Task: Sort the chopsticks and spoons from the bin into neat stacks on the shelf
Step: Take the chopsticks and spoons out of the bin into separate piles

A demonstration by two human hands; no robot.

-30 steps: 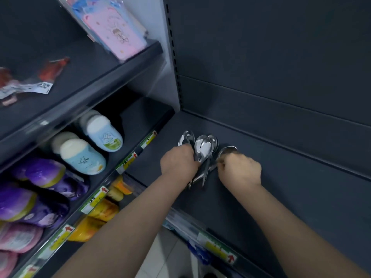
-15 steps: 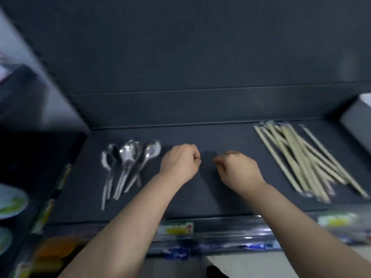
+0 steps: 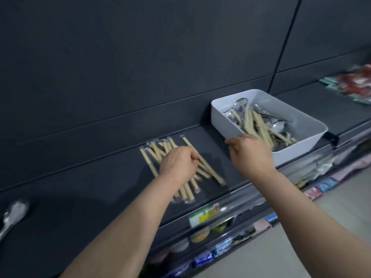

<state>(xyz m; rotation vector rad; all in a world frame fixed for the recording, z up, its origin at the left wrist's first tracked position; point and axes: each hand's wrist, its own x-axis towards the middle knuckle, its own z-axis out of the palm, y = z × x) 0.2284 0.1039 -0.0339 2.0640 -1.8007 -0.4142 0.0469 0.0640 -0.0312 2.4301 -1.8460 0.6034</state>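
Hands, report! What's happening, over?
Left hand curled on chopstick stack. Right hand at bin rim, grip unclear. Bin holds more chopsticks, spoons. Nothing blocking.

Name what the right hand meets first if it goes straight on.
Probably the right hand meets the near wall of the white bin at its fingertips; if it rides above the rim, the loose chopsticks inside. Depth is unclear.

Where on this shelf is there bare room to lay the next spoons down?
The widest bare stretch of shelf lies between the spoons at the left edge and the chopstick pile. A narrower gap sits between that pile and the white bin, where the right hand hovers. The left hand crowds the pile.
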